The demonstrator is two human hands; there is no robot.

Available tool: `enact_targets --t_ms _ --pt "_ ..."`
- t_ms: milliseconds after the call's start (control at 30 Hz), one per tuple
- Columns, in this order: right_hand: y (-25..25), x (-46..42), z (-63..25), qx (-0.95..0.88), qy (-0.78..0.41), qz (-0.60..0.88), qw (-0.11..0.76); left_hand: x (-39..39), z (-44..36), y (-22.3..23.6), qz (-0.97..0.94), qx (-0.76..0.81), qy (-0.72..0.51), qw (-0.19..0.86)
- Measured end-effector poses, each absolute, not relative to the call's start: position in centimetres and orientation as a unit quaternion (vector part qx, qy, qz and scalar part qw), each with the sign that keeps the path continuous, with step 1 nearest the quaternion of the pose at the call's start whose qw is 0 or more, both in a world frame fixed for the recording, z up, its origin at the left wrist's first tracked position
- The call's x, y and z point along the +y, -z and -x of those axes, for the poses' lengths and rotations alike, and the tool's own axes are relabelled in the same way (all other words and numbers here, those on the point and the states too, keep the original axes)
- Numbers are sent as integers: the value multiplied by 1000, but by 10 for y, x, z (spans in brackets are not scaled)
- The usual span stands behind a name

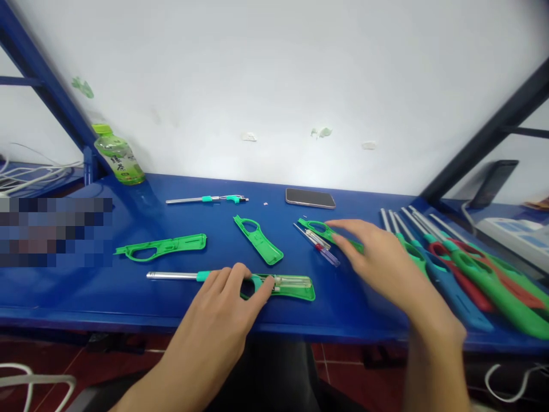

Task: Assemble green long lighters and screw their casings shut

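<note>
My left hand (225, 312) is closed over an opened lighter, its thumb and fingers pressing near the trigger. That lighter has a metal tube (174, 276), a teal collar and a green half-shell (300, 292) with a clear fuel tank (291, 281) lying in it. My right hand (369, 249) pinches another green half-shell (317, 227) with a finger hole, at the right. Close beside this shell lies a screwdriver (328, 254) with a clear purplish handle, next to a small clear part. Two loose green half-shells (259, 240) (180, 245) rest further left.
A tube with teal trigger parts (208, 199) lies at the back, near a phone (309, 198). At the back left stands a green-capped bottle (120, 154). Several assembled lighters (484, 266) in green, blue and red are piled at the right. Blue frame posts flank the table (128, 292).
</note>
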State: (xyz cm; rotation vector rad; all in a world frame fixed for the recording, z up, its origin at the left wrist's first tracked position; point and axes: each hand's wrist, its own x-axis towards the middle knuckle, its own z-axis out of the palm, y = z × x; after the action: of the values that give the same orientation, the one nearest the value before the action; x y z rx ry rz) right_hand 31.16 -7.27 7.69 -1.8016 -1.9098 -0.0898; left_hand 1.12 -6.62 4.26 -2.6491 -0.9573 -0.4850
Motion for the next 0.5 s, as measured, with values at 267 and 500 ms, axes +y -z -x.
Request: enact_targets --t_ms 267,500 --pt "-93 -80 -237 -789 -195 529 246 -79 -15 -43 908 -371 174 89" --pt "-92 -83 -241 -769 -213 562 218 -76 8 -63 889 -403 189 -107"
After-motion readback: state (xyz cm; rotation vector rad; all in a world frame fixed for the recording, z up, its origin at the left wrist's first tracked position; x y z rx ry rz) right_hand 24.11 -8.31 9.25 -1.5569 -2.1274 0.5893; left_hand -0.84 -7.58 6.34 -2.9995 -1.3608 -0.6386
